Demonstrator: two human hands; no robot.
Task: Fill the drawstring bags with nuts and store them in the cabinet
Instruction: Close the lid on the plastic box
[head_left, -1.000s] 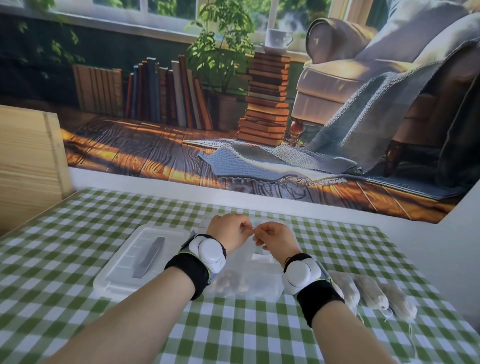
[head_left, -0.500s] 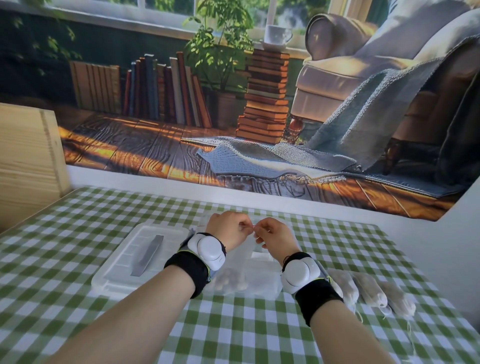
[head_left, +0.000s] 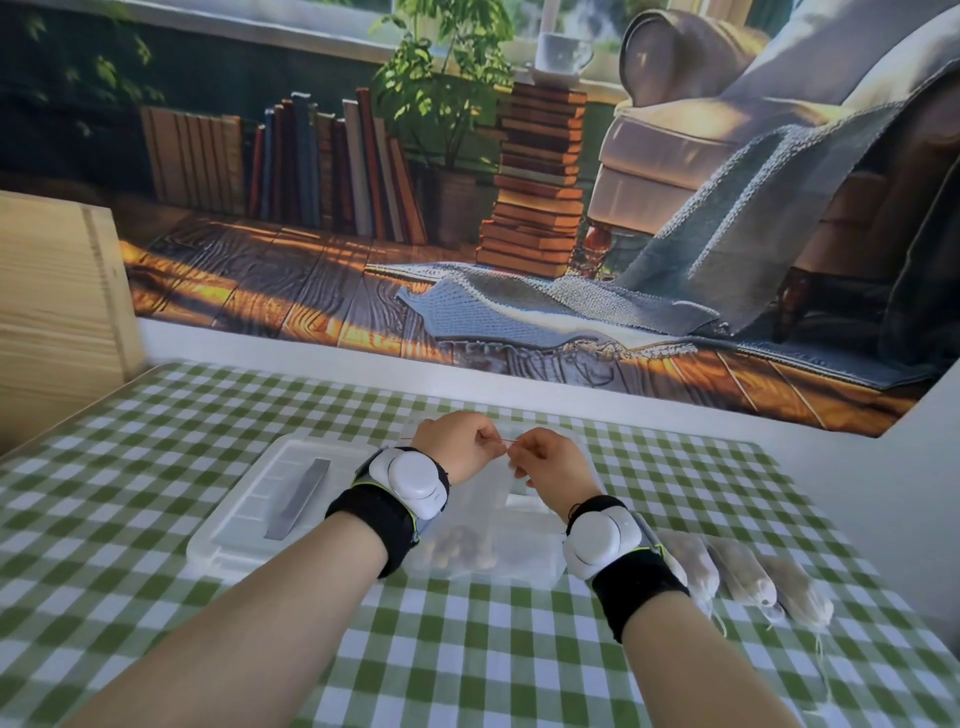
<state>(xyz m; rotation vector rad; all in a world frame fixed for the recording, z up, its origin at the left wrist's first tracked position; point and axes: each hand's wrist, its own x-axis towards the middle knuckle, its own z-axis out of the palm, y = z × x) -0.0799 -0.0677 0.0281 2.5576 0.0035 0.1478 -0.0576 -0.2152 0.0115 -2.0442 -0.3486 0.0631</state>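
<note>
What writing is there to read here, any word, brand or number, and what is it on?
No text can be read.
Book spines in the wall picture: no legible titles.
White wrist devices: no mark shows.
Grey strip on the box lid: blank, or too blurred to tell.
Filled bags: no print shows.

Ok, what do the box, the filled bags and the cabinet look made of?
Box: translucent frosted plastic, nuts showing through. Filled bags: thin off-white sheer fabric, probably; contents faintly visible. Cabinet: pale unfinished-looking wood, grain visible.
</note>
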